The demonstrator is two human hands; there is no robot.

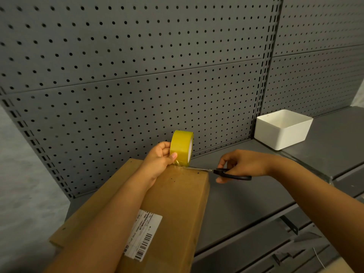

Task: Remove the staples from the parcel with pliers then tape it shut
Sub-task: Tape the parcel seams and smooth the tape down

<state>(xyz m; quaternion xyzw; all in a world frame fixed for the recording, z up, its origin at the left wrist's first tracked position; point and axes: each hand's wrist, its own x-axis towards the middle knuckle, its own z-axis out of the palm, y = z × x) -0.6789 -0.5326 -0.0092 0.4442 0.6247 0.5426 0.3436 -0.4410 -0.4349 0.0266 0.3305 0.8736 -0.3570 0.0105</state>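
Cutting the tape looks like the step in hand. Left hand [159,156], centre of frame, grips the yellow tape roll [181,147] on edge, fingers curled round its far side and thumb pressed on the near face. Roll stands just above the far end of the parcel [177,203], with a short clear strip running from it down to the cardboard. Parcel lies lengthwise from bottom centre up toward mid-frame on the grey shelf [246,203], shipping label [143,235] on its top face.

Right hand [236,164], right of centre, holds the black-handled scissors [222,172], fingers curled through the loops; blades point left toward the strip under the roll. Cannot tell whether the blades are parted or closed.

Small dark holes dot the far end of the top face, probably where staples sat; no pliers in view. Judged well along: taping under way.

To do it well: hold the strip taut by lifting the roll slightly, bring the blades square across the tape close to the roll, snip in one stroke, then press the loose end flat over the box edge. Risk: slack tape folds onto itself or sticks to the blade.

White bin [283,129] stands at right of frame against the pegboard [137,66].
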